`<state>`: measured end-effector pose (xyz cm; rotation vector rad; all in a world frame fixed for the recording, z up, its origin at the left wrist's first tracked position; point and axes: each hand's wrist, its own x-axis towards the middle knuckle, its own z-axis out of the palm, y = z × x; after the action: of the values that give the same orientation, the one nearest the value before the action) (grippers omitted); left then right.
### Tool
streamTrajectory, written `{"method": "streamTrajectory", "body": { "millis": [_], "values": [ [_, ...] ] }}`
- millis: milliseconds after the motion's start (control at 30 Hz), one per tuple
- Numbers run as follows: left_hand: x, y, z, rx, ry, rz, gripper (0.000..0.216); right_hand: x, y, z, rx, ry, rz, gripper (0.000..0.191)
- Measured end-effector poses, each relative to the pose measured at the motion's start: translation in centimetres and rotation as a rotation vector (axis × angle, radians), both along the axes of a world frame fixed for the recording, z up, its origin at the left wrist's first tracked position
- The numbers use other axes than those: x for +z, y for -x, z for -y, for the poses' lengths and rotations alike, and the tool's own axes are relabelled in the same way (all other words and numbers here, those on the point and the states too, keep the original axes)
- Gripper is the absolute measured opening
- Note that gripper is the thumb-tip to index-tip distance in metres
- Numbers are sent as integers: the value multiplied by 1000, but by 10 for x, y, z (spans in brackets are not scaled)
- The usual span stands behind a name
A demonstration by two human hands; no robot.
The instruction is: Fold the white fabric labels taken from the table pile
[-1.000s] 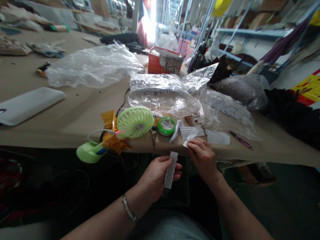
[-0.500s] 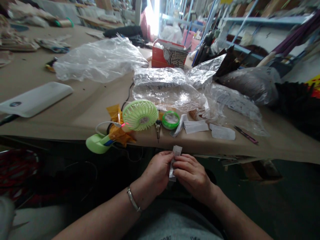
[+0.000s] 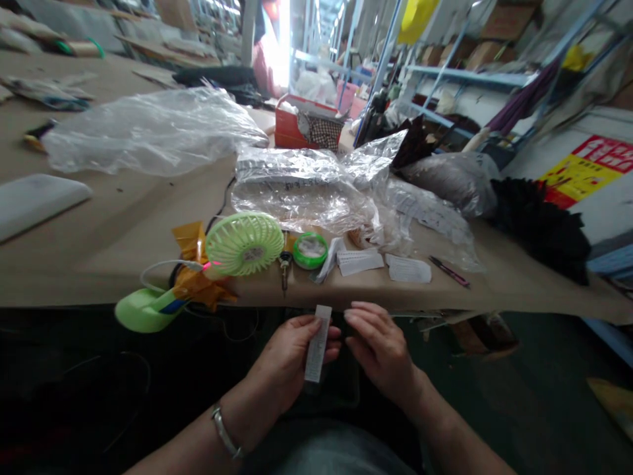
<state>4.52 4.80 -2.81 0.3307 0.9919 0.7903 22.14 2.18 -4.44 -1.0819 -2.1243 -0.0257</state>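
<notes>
My left hand (image 3: 287, 356) pinches a narrow white paper strip (image 3: 317, 343) and holds it upright below the table's front edge. My right hand (image 3: 380, 346) is just to the right of the strip, fingers extended and slightly curled toward it, with nothing visible in them. Above them on the table edge lie more white paper slips (image 3: 360, 261) and another white slip (image 3: 408, 269). A green tape roll (image 3: 310, 250) and a light-green handheld fan (image 3: 244, 243) stand to the left of the slips.
Brown table (image 3: 109, 244) carries crumpled clear plastic bags (image 3: 301, 188), a big clear bag (image 3: 143, 128), a red box (image 3: 301, 125), a pink pen (image 3: 449, 270), a white flat case (image 3: 34, 201). Dark fabric (image 3: 539, 221) and blue shelving (image 3: 459, 72) stand at right.
A second ago my right hand reached to the slips on the table edge. It then came down to meet the left hand at the strip, and now has drawn slightly away.
</notes>
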Motion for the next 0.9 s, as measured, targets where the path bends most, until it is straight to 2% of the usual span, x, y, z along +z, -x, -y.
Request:
{"method": "streamTrajectory", "body": {
  "millis": [67,133,200,267,400,500,567,633,700,800,900],
  "values": [
    [3,0,0,-27,27,-62,6,1,-27,-9,-291,-26,56,40],
    [5,0,0,-30,34,-94,5,0,-51,-17,-543,-38,170,53],
    [6,0,1,-31,41,-109,4,-5,-68,-21,-661,-9,294,56],
    [5,0,1,-33,49,-121,4,-11,-77,-22,-675,9,366,46],
    [4,2,1,-44,42,-131,5,-18,-91,-20,-594,-59,307,29],
    [4,3,1,-49,32,-126,6,-15,-97,-20,-516,-97,163,21],
    [2,3,2,-54,32,-121,7,-12,-90,-20,-473,-104,19,17],
    [1,2,4,-64,35,-105,8,-8,-69,-17,-398,-85,-151,14],
    [-2,2,6,-67,26,-66,9,-5,-36,-11,-231,-40,-278,16],
    [-5,2,8,-52,-47,40,9,-3,15,-2,58,-10,-266,18],
    [-7,5,8,-18,-99,128,11,-7,45,2,179,-46,-164,15]
  ]
}}
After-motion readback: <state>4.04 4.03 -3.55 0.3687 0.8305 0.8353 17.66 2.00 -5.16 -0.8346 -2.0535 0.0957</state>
